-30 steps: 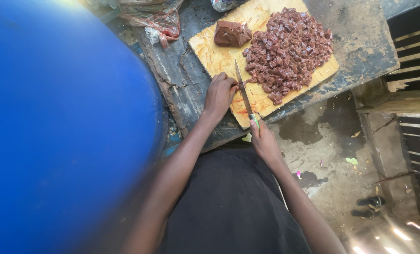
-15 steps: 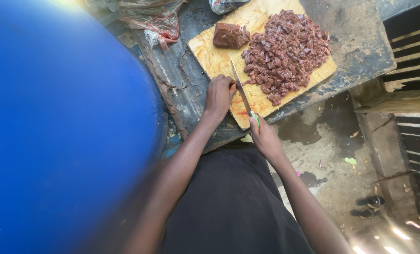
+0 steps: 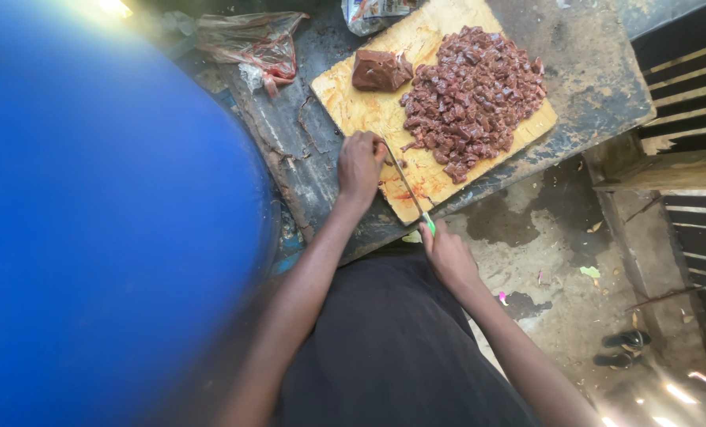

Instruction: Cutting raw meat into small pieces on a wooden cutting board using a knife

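A wooden cutting board (image 3: pixel 369 111) lies on a dark worn table (image 3: pixel 590 71). On it sit a heap of small diced red meat pieces (image 3: pixel 471 99) and one uncut dark chunk of meat (image 3: pixel 380 69). My right hand (image 3: pixel 448 251) grips the green handle of a knife (image 3: pixel 407 183), whose blade lies over the board's near corner. My left hand (image 3: pixel 359 164) is closed at the blade's tip, on the board's near left edge; what it pinches there is hidden.
A large blue barrel (image 3: pixel 108 229) fills the left side, close to my left arm. A crumpled plastic bag (image 3: pixel 250 43) lies at the table's far left. Wooden slats (image 3: pixel 685 87) stand to the right. Stained concrete floor (image 3: pixel 558 253) and dark shoes (image 3: pixel 622 348) lie below.
The view has shifted slightly. Both hands and the knife keep nearly the same place at the board's near corner; the knife blade has shifted a little.
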